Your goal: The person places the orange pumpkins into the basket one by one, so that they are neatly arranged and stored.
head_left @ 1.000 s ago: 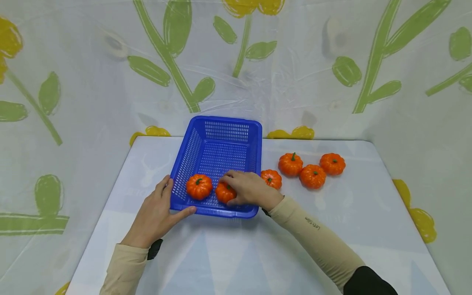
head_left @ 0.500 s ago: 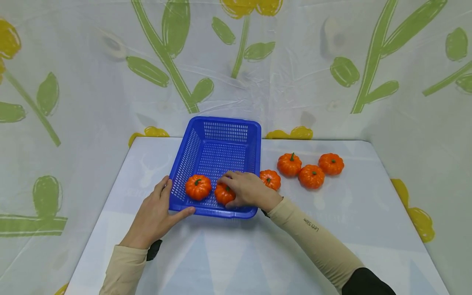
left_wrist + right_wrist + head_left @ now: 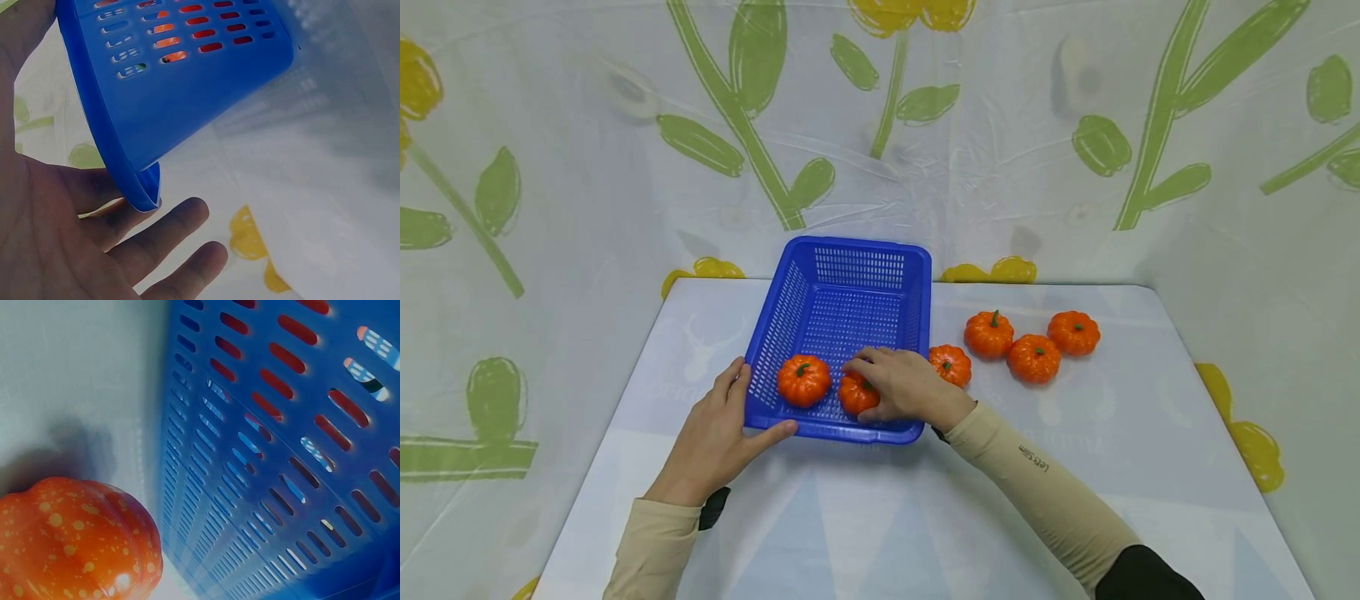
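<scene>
My left grip (image 3: pixel 713 435) lay spread at the near left corner of the blue basket (image 3: pixel 857 315), thumb on the near rim, fingers fairly straight along the side, steadying rather than clasping. Just inside, the first pumpkin (image 3: pixel 803 381) sat free of any hand; I judged that one done. To its right, my right grip (image 3: pixel 904 385) was curled over a second pumpkin (image 3: pixel 854 395) inside the basket, not yet let go; I couldn't tell whether it bore on the floor. Past the right wall, a third pumpkin (image 3: pixel 950 365) lay just beside the basket on the table (image 3: pixel 850 517), then three more pumpkins (image 3: pixel 1033 360) clustered together: four, I reckoned, left outside.
</scene>
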The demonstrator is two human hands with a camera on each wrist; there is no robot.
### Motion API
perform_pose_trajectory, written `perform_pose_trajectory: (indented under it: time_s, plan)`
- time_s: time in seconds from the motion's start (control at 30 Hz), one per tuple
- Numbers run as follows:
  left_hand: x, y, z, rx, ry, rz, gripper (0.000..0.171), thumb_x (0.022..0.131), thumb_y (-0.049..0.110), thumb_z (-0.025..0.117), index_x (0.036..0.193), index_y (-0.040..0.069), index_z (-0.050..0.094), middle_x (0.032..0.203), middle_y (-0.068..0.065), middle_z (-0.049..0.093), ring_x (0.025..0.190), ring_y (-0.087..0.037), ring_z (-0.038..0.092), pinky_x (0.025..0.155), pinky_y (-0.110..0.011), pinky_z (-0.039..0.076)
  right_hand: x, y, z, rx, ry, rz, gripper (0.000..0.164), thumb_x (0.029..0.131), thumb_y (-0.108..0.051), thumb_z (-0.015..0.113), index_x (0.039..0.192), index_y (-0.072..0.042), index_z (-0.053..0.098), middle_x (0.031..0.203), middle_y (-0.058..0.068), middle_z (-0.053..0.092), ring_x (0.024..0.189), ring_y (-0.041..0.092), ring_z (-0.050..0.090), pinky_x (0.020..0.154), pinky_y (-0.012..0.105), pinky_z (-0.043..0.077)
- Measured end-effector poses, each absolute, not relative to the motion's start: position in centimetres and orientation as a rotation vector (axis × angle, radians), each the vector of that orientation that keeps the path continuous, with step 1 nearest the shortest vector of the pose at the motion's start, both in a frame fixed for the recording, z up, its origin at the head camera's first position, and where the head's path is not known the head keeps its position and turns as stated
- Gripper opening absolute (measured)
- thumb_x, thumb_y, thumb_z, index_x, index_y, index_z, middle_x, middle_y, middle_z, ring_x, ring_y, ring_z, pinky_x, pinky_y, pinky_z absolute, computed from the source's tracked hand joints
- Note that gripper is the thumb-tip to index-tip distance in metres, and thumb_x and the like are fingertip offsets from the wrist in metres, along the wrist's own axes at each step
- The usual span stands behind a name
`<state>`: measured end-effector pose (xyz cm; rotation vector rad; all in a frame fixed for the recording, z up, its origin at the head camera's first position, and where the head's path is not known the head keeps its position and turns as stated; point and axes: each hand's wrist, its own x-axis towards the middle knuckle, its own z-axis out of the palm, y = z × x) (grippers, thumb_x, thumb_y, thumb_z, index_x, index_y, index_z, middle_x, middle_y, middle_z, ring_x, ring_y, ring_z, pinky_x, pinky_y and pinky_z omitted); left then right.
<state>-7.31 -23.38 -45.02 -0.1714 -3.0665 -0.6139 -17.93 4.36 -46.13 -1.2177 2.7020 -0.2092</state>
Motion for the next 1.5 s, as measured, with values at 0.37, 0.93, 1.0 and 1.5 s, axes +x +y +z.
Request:
perform_pose_trajectory:
  time_s: [0.37,0.93,1.0,1.5]
  plan:
    - [-7.4,-23.5,-45.0,-0.178,-3.07,-0.625,0.118,0.083,0.076,0.063,0.155,-0.01,0.026,0.159,-0.031,0.026,0.135,-0.054,0.041,0.107,-0.065,0.038,-17.8,4.9,-46.4,-1.319,2.746,-0.443,0.065,0.088,-0.057,0.073,0.141,-0.022,0.058,0.144,0.003,0.054,0.133,0.024,0.051,0.111,0.044,0.044]
    - [-7.3,-23.5,-45.0,-0.172,-3.058,-0.669,0.117,0.083,0.075,0.063,0.155,-0.01,0.026,0.159,-0.031,0.026,0.137,-0.053,0.039,0.109,-0.064,0.037,-16.8,11.9,-46.7,-1.137,2.971,-1.266,0.048,0.097,-0.023,0.071,0.141,-0.014,0.056,0.154,0.005,0.043,0.144,0.024,0.036,0.117,0.047,0.035]
    - [-7.3,-23.5,-45.1,-0.167,-3.058,-0.668,0.118,0.083,0.076,0.064,0.155,-0.01,0.027,0.159,-0.031,0.026,0.138,-0.053,0.039,0.109,-0.064,0.037,-16.8,13.1,-47.4,-1.013,2.997,-1.325,0.048,0.098,-0.021,0.069,0.142,-0.013,0.054,0.154,0.006,0.042,0.144,0.025,0.036,0.117,0.05,0.034]
    - [-7.3,-23.4,-45.0,-0.168,-3.065,-0.651,0.118,0.083,0.075,0.064,0.155,-0.01,0.026,0.159,-0.031,0.026,0.137,-0.053,0.039,0.109,-0.064,0.037,-16.4,16.3,-50.8,-0.613,3.015,-0.98,0.078,0.084,-0.036,0.084,0.148,-0.011,0.047,0.151,0.018,0.043,0.137,0.038,0.041,0.111,0.06,0.039]
